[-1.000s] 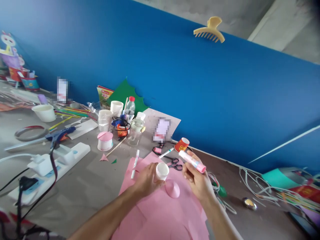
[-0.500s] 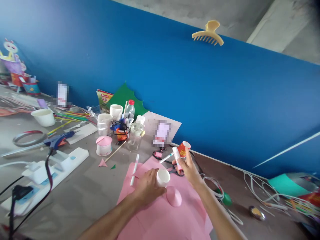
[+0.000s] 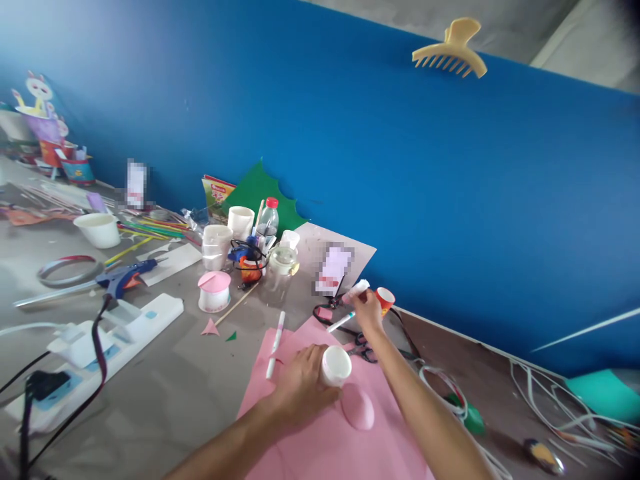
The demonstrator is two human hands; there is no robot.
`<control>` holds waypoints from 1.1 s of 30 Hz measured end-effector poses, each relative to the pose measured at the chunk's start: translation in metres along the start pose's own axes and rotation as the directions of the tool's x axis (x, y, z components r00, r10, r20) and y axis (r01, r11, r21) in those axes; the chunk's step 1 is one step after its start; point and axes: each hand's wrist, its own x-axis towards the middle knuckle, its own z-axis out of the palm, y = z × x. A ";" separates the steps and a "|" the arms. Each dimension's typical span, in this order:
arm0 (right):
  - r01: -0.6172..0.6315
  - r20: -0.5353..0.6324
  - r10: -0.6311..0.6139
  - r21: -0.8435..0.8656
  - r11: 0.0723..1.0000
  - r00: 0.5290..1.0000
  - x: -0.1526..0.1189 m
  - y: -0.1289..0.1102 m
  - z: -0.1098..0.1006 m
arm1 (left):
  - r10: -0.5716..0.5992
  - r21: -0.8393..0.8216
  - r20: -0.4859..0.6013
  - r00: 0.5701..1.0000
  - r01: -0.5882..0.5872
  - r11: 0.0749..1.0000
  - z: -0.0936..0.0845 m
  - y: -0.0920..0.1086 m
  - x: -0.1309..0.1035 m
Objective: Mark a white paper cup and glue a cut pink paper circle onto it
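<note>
My left hand (image 3: 305, 380) is closed around a small white paper cup (image 3: 337, 365), its open mouth facing up toward me. Just right of the cup, a pink paper cone (image 3: 358, 407) lies on pink paper sheets (image 3: 320, 443). Farther out, my right hand (image 3: 369, 310) grips a white and pink glue stick (image 3: 356, 291), tilted up to the right. Beside that hand is a red paper cup (image 3: 385, 300). Below it lie dark-handled scissors (image 3: 363, 348), partly hidden by my right forearm, and a white marker (image 3: 341, 322). Another white marker (image 3: 276, 345) rests left of my left hand.
A pink-topped white cup (image 3: 215, 292), a glass jar (image 3: 279, 275) and stacked cups (image 3: 217, 247) stand at the back. On the left are a blue glue gun (image 3: 123, 279) and a power strip (image 3: 165, 310). White cables (image 3: 533, 400) lie on the right.
My right hand has moved slightly farther out and turned, tipping the glue stick from upright to slanted. My left hand still holds the white cup. The whole view has shifted a little.
</note>
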 end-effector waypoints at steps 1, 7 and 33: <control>0.003 -0.012 -0.004 -0.047 0.999 1.000 0.002 0.002 0.003 | -0.003 0.008 0.000 1.000 0.003 1.000 0.001 0.000 0.000; 0.017 -0.013 -0.020 -0.227 0.974 1.000 0.003 0.013 0.015 | -0.006 0.034 0.002 1.000 0.006 0.999 0.001 0.001 -0.001; 0.425 0.688 0.008 -0.457 0.781 0.725 -0.179 -0.010 -0.101 | 0.130 0.083 -0.009 0.992 -0.129 0.988 -0.002 -0.001 -0.004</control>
